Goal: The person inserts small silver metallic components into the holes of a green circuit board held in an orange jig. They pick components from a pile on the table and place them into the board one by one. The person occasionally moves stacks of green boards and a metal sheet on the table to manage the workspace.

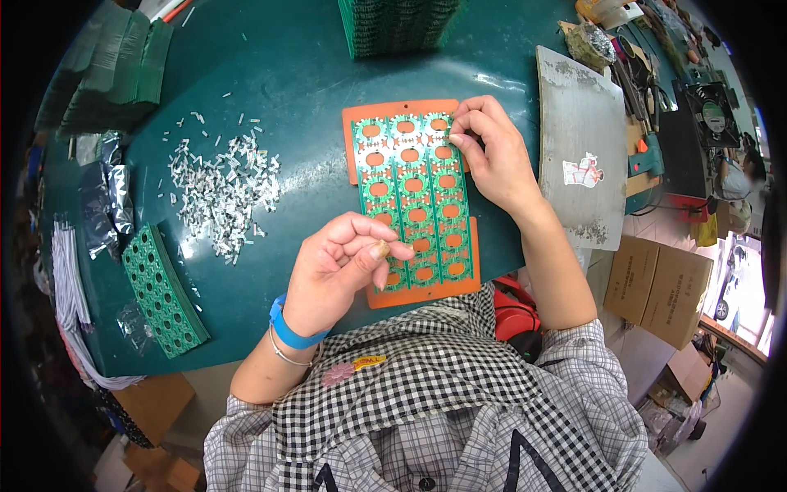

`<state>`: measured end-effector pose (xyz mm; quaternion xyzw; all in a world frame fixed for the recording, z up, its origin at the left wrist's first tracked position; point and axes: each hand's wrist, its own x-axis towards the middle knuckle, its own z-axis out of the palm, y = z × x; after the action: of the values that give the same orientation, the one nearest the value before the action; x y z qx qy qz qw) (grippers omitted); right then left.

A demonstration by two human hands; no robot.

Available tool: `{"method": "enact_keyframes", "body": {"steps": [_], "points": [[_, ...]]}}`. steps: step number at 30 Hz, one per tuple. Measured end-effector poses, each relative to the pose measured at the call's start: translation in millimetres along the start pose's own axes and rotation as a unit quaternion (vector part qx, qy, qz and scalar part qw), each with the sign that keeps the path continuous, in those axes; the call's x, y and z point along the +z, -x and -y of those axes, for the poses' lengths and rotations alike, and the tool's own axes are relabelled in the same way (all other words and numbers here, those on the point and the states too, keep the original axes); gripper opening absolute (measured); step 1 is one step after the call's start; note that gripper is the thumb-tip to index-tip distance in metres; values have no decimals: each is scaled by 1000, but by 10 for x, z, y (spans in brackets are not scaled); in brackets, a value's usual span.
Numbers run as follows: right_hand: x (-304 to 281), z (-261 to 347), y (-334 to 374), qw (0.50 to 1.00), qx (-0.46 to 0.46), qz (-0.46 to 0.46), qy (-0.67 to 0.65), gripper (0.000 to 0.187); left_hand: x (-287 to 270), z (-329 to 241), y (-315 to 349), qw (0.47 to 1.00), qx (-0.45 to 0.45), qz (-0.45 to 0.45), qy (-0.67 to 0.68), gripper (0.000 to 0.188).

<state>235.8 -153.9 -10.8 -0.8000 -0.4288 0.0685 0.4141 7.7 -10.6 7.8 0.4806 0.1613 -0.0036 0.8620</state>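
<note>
A green circuit board panel [416, 182] with rows of oval cut-outs lies on an orange plate [361, 109] before me. My right hand [494, 156] is at the panel's upper right corner, thumb and forefinger pinched together close over it. Whatever sits between those fingertips is too small to make out. Over the panel's lower left part hovers my left hand [340, 258], its thumb pressed towards curled fingers; the thumb tip looks brownish. Any small thing in that hand is hidden. A blue band [293, 324] circles my left wrist. Left of the panel is a loose pile of small white-and-silver parts [223, 190].
Stacked green boards stand at the far side [398, 29] and far left [123, 70]. Another stack of panels [164, 291] lies near left, beside white cables [70, 275]. A grey metal sheet [580, 148], a teal-handled glue gun [648, 157] and cardboard boxes [660, 287] are on the right.
</note>
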Motion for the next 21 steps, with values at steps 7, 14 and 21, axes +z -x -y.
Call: {"method": "enact_keyframes", "body": {"steps": [7,14,21], "points": [[66,18,-40,987,-118,-29,102,16,33,20,-11,1000,-1,2,29,12],[17,34,6,983,-130,-15,130,18,-3,-30,-9,999,42,-29,19,10],[9,654,303,988,-146,3,-46,23,-11,-11,-29,973,-3,-11,230,9]]}}
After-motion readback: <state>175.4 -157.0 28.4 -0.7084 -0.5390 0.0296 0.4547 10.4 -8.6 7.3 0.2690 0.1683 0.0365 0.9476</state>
